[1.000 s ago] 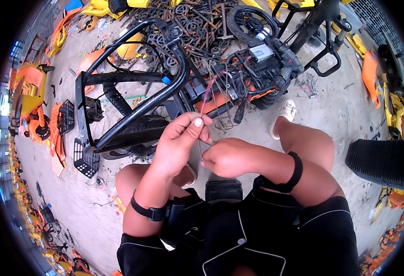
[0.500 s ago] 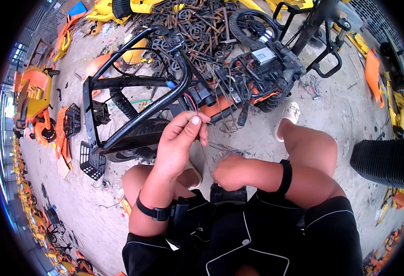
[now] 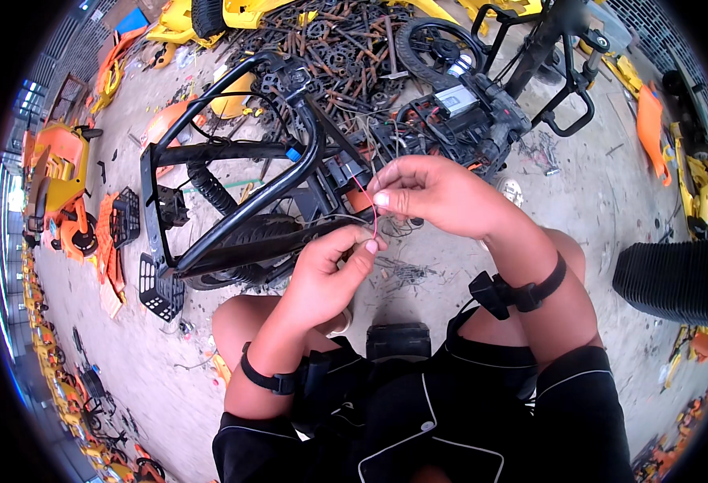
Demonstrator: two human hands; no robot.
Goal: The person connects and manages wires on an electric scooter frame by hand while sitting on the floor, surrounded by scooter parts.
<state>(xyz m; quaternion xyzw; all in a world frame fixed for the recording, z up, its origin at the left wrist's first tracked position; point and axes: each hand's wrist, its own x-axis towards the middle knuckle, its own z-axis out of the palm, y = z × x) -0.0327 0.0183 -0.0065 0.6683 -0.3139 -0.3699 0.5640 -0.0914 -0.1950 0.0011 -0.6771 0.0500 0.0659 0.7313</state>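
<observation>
I look down from far away at a grey floor [image 3: 153,346] with lots of stuff on it. The biggest thing there is a black metal frame [image 3: 245,215], a bit left of the middle. Toward the floor's far edge I see a big pile of dark metal parts [image 3: 334,60], many of them brown with rust. Right of the frame is a black machine part [image 3: 483,121] full of cables. Near the floor's right edge is a black thing with ridges [image 3: 672,286], and near the left edge is an orange and yellow plastic body [image 3: 60,173]. A wheel [image 3: 444,50] is just right of the pile. A black crate [image 3: 161,286] is by the frame's near left corner.

My two hands are in front of the frame. My right hand [image 3: 451,193] is up higher, with its thumb and finger pinching a thin red wire [image 3: 376,219]. My left hand [image 3: 334,274] is lower, and its thumb and finger pinch the same wire near the bottom. The wire goes up past my right fingertips toward the frame. I can't tell where its top ends.
</observation>
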